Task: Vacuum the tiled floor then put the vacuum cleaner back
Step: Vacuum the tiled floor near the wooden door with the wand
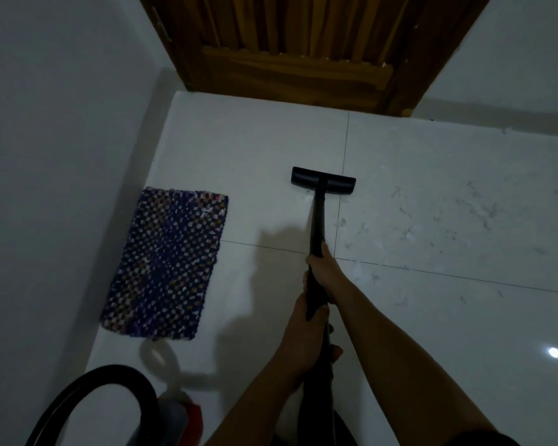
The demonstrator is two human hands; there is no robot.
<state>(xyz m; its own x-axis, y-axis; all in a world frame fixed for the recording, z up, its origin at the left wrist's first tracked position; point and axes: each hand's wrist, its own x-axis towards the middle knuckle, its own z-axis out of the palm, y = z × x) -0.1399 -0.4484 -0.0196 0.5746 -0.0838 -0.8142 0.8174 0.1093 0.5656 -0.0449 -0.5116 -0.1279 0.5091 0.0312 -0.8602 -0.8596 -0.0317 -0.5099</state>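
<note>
— Both hands have a closed grip on the black vacuum wand (317, 220): the right hand (323, 272) is wrapped around it higher up the tube, the left hand (305, 323) clasps it just below, near the middle of the frame.

— And where is the cleaning end?

— Its floor head (323, 180) lies flat on the white tiled floor (432, 317), just above the center, across a grout line. Specks of lint and dust lie scattered on the tile to its right.

— What about the machine itself?

— At the lower left: a grey and red vacuum body (181, 416) with 1 black hose (110, 378) looping over it. A blue checkered mat (168, 265) lies by the left wall, well apart from the head. A wooden door (297, 49) stands at the top.
</note>
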